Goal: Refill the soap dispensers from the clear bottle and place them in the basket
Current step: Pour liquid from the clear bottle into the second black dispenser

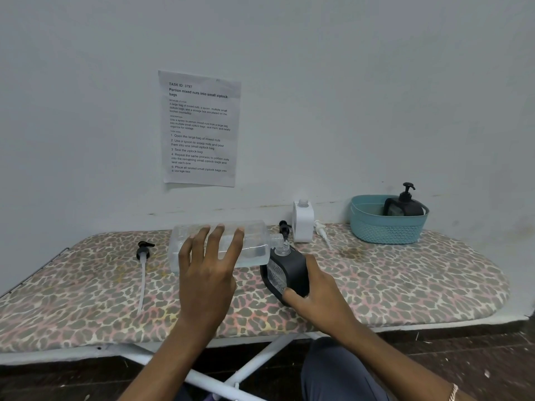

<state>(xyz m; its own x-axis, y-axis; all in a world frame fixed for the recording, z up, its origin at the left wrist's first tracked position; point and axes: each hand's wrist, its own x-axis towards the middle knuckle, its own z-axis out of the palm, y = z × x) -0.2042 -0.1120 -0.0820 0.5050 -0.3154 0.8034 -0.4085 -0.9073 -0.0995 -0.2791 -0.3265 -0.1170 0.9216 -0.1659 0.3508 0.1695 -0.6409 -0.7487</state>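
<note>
Fingers [214, 241] of the left hand [207, 276] curl over the clear bottle [257, 241], tipped with its mouth at the black dispenser [292, 267], which the right hand [317, 290] grips just beside them. Pouring now, I think; next needs slow, steady tipping

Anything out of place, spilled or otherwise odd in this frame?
No spill shows. One oddity: the task sheet taped to the wall reads "Portion mixed nuts into small ziplock bags", which does not match the clear bottle tipped at the open neck of the black dispenser.
</note>
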